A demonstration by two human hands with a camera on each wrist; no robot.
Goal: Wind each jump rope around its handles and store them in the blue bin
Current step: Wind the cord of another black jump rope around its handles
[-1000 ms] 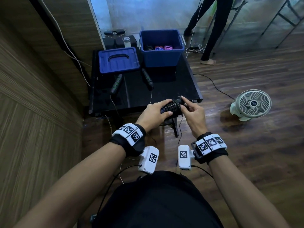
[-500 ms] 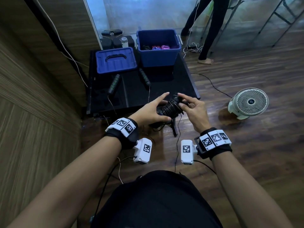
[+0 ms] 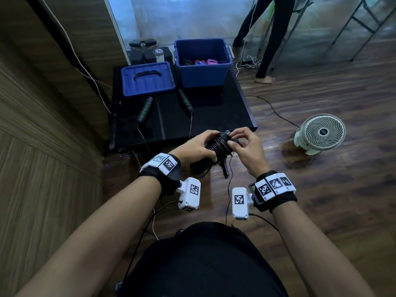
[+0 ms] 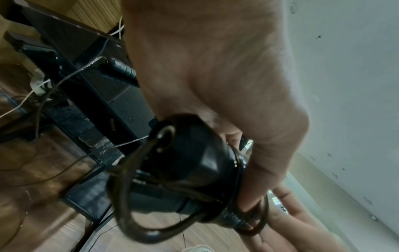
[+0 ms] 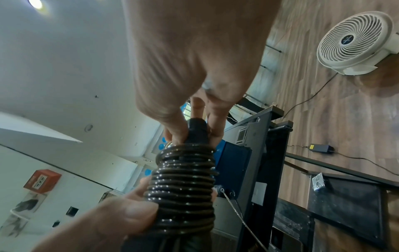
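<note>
Both forearms reach forward, wrists close together (each wearing a tagged band). The left hand (image 3: 196,147) curls round the wound jump rope (image 3: 218,145). The right hand (image 3: 246,146) pinches its upper end with thumb and fingertips.

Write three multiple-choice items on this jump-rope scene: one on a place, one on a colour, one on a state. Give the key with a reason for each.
1. Where does the blue lid lie?
A. on the blue bin
B. on the black table, left of the blue bin
C. on the floor by the fan

2. What colour are the bands on the two loose handles on the table?
A. green
B. red
C. yellow

3. What is the state of the rope bundle in the hands?
A. lying flat on the table
B. uncoiled, hanging full length
C. coiled round its handles, the left hand gripping it, the right hand pinching its end

Key: B, the lid lies flat beside the open bin; A, green rings show on both handles; C, tight coils show in the right wrist view.
</note>
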